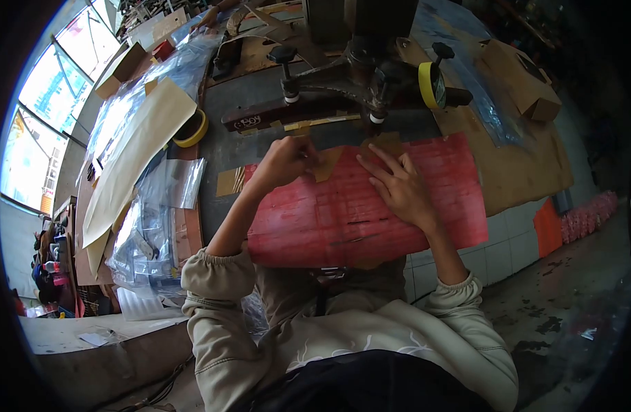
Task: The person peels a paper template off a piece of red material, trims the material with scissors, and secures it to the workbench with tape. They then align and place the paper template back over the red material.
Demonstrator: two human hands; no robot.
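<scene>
A large red sheet (370,209) with dark slits and brown tape patches lies over the near edge of the dark work surface (226,147). My left hand (288,161) is closed at the sheet's far edge, beside a brown tape piece (327,165); what its fingers hold, if anything, is too small to tell. My right hand (400,185) rests on the sheet with its fingers spread, near another brown patch (384,145). Beyond both hands is a dark metal bar (301,113) of a press, with strips of tape on it.
Yellow tape rolls sit at the left (192,129) and on the press (432,86). Clear plastic bags (147,233) and a cream sheet (140,151) cover the left side. Brown paper (521,161) and an open cardboard box (521,79) are at the right. Another person's hand (207,19) shows at the far left.
</scene>
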